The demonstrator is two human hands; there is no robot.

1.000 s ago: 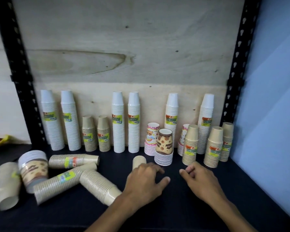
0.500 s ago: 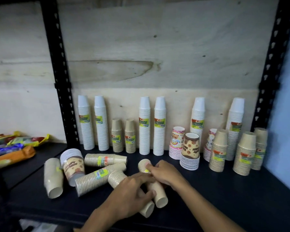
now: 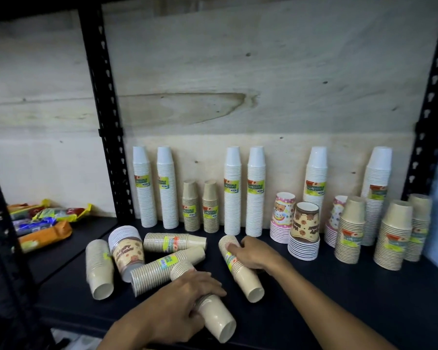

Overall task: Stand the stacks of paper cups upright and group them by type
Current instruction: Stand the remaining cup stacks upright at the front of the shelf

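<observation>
Several beige cup stacks lie on their sides on the dark shelf (image 3: 339,294). My left hand (image 3: 187,296) grips one lying beige stack (image 3: 216,318) near the front edge. My right hand (image 3: 253,252) grips another lying beige stack (image 3: 245,276) with a yellow label, just to the right. More lying stacks (image 3: 173,242) (image 3: 162,269) (image 3: 99,270) and a brown-patterned stack (image 3: 127,248) rest at the left. Tall white stacks (image 3: 232,195) and short beige stacks (image 3: 190,205) stand upright along the back wall.
Patterned pink (image 3: 281,218) and brown (image 3: 304,231) stacks stand at centre right, with wide beige stacks (image 3: 349,231) (image 3: 393,236) further right. Black shelf uprights (image 3: 104,117) (image 3: 430,97) frame the bay. Snack packets (image 3: 43,223) lie on the neighbouring shelf to the left.
The view has swung left and closer. Both hands moved from the shelf surface onto two lying beige stacks and now grip them.
</observation>
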